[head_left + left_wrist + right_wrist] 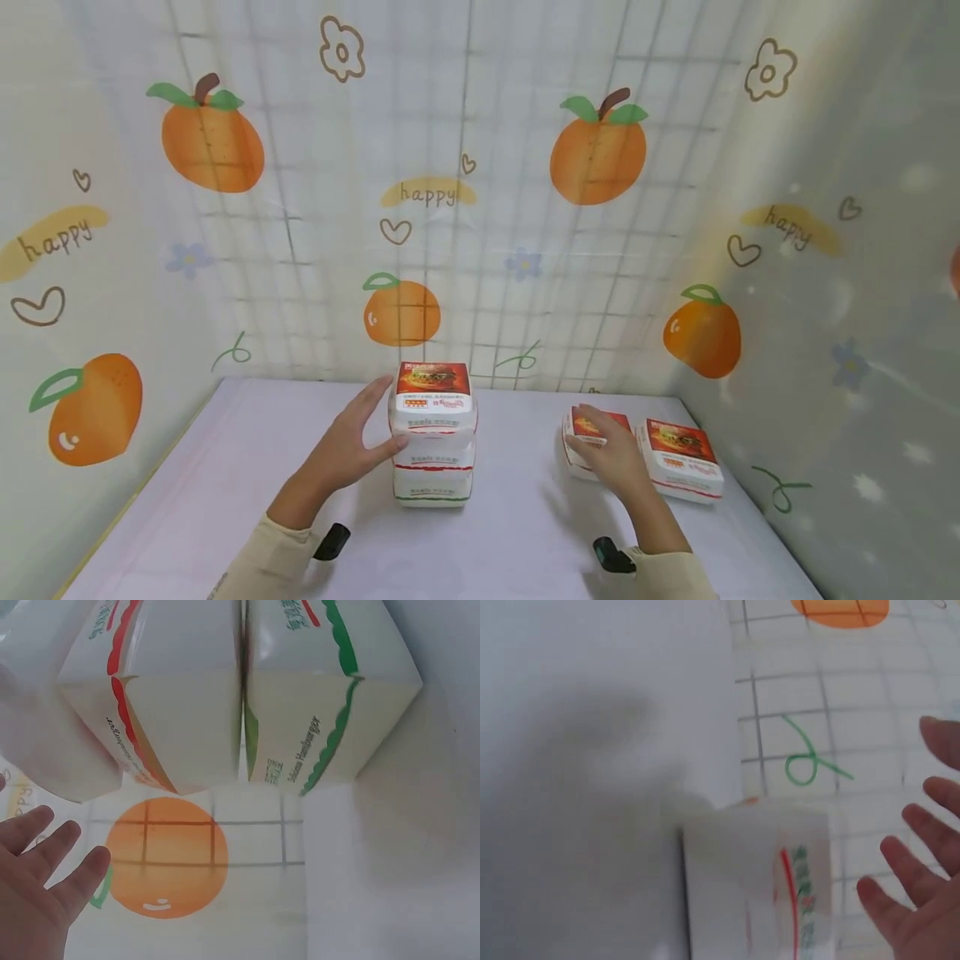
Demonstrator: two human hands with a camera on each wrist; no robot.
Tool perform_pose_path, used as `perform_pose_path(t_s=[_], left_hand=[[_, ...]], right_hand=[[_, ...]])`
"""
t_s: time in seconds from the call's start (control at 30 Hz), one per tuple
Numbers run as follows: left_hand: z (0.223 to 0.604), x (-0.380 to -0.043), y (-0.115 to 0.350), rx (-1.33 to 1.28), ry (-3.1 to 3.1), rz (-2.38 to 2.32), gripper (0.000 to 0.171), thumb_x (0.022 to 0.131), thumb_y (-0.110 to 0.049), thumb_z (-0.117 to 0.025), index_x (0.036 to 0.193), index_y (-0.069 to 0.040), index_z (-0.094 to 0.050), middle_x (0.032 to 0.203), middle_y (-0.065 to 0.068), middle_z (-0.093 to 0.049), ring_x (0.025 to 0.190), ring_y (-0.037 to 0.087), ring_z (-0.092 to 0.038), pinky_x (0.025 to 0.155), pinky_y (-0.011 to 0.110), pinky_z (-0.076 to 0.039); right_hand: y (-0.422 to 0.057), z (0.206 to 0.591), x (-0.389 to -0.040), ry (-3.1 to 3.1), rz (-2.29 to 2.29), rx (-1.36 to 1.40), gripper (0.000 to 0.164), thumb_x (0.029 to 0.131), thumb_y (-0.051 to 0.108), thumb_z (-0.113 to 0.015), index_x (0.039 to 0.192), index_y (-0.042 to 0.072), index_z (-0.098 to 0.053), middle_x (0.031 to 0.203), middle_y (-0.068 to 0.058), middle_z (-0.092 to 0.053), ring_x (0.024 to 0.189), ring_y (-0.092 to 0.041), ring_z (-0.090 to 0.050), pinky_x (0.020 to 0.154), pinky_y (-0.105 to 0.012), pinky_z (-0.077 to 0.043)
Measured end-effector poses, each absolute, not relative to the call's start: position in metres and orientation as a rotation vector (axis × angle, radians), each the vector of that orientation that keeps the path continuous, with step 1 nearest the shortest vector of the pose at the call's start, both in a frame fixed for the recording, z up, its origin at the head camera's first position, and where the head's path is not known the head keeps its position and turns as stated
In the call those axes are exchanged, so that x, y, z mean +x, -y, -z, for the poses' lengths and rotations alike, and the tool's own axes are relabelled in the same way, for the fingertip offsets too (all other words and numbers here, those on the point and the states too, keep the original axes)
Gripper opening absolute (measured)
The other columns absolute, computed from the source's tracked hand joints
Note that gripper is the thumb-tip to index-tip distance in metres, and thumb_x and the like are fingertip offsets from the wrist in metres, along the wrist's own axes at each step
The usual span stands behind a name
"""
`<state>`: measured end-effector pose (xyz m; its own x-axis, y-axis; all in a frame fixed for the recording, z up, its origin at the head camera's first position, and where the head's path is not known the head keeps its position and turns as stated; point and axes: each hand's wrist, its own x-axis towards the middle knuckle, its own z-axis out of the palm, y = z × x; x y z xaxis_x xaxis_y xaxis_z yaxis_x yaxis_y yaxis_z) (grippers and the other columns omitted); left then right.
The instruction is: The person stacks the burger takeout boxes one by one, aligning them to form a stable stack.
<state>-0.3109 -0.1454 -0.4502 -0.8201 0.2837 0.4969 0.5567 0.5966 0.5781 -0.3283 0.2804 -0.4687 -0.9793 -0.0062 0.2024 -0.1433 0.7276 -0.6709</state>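
Observation:
Three white burger boxes stand in a stack: a top box (435,402) with a burger picture on its lid, a red-trimmed middle box (172,712), and a green-trimmed bottom box (315,705). My left hand (337,446) is at the stack's left side, fingers spread, its thumb tip at the top box's front left corner. To the right, my right hand (618,458) hovers with parted fingers above a burger box (583,467), partly covering its lid. A similar burger box (684,460) lies just right of that one.
Everything rests on a pale table (517,517). Behind and around it hangs a white curtain (480,108) printed with oranges. Each wrist carries a small black device, one at the left cuff (277,546) and one at the right cuff (667,573).

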Motion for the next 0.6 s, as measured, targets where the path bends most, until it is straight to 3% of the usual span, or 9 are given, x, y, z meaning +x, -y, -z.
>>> perform_pose_path(t_s=[0.2,0.6], left_hand=[[0.449,-0.313,0.151,-0.719,2.485,1.002,0.091,0.084,-0.066,-0.061,0.156,-0.028,-0.022,0.157,-0.007,-0.026,0.142,0.020,-0.027,0.106,0.057,-0.031],[0.449,-0.316,0.158,-0.723,2.501,0.978,0.092,0.083,-0.067,-0.061,0.156,-0.025,-0.024,0.157,-0.006,-0.027,0.142,0.021,-0.027,0.107,0.057,-0.031]], right_hand=[[-0.293,0.478,-0.330,2.773,-0.992,0.089,0.060,0.092,0.031,-0.067,0.144,0.007,-0.047,0.151,-0.016,-0.037,0.138,-0.043,-0.029,0.106,-0.064,-0.024],[-0.307,0.497,-0.336,2.875,-0.835,0.141,0.069,0.094,0.044,-0.062,0.145,0.001,-0.043,0.154,-0.021,-0.029,0.140,-0.045,-0.021,0.105,-0.068,-0.020]])
